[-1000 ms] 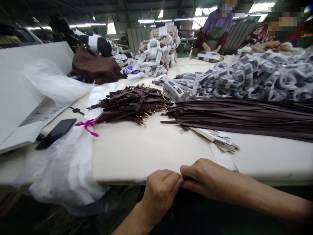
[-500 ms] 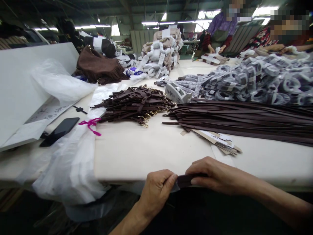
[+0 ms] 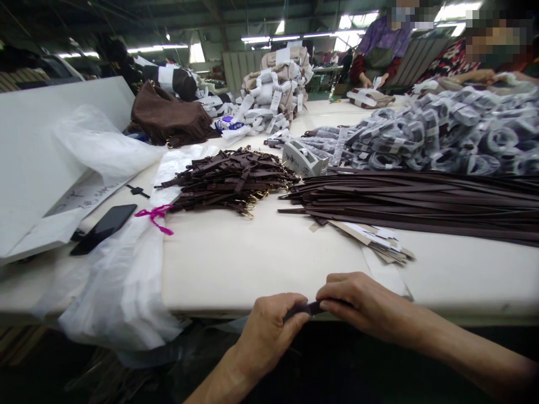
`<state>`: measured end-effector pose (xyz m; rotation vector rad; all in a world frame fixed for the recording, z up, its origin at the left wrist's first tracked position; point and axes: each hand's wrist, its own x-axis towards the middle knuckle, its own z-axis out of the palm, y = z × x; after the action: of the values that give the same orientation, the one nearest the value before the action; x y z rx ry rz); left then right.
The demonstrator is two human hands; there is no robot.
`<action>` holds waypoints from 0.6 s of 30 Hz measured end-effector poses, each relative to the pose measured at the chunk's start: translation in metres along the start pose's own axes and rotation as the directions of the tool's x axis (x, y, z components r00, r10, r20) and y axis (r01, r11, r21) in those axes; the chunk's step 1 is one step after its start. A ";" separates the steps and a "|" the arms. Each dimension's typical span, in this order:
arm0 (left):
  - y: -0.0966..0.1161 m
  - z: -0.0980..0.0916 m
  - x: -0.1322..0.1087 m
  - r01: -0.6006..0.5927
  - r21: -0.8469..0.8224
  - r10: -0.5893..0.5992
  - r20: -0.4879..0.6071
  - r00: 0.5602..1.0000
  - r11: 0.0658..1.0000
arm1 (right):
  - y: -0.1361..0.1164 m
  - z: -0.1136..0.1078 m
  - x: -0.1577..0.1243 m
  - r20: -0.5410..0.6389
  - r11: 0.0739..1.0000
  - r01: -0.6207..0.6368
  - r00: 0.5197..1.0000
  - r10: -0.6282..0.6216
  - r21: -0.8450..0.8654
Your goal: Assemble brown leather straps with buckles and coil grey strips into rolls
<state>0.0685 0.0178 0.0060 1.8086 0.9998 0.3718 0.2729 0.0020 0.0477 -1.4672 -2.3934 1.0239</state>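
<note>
Dark strap (image 3: 309, 308) between both hands

Dark strap (image 3: 304, 309) mostly hidden between both hands, long straps (image 3: 421, 199) cut off.

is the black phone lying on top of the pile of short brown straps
No, the black phone lies on the table at the left beside the white plastic bag, apart from the pile of short brown straps.

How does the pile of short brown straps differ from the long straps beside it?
The short straps lie crisscrossed in a heap, left of centre; the long straps lie roughly parallel, running off the right edge. Gold metal fittings show at the short straps' ends; none show on the long straps. Both are dark brown and rest on the table.
</note>
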 end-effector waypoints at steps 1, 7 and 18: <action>0.000 0.002 0.001 0.010 -0.034 -0.010 -0.006 1.000 0.999 | -0.002 0.001 0.000 -0.001 1.000 0.003 1.000 -0.003 -0.023; -0.005 0.008 0.003 0.026 -0.251 -0.016 0.044 0.999 0.968 | -0.007 0.011 0.005 0.025 0.999 0.006 1.000 -0.005 -0.050; -0.007 0.004 -0.006 0.012 -0.040 -0.019 -0.168 0.986 0.999 | 0.027 0.012 0.005 0.209 0.875 -0.104 0.978 0.003 0.472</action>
<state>0.0638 0.0116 -0.0006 1.7552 1.1145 0.5378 0.2848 0.0080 0.0212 -1.2965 -2.0000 1.7067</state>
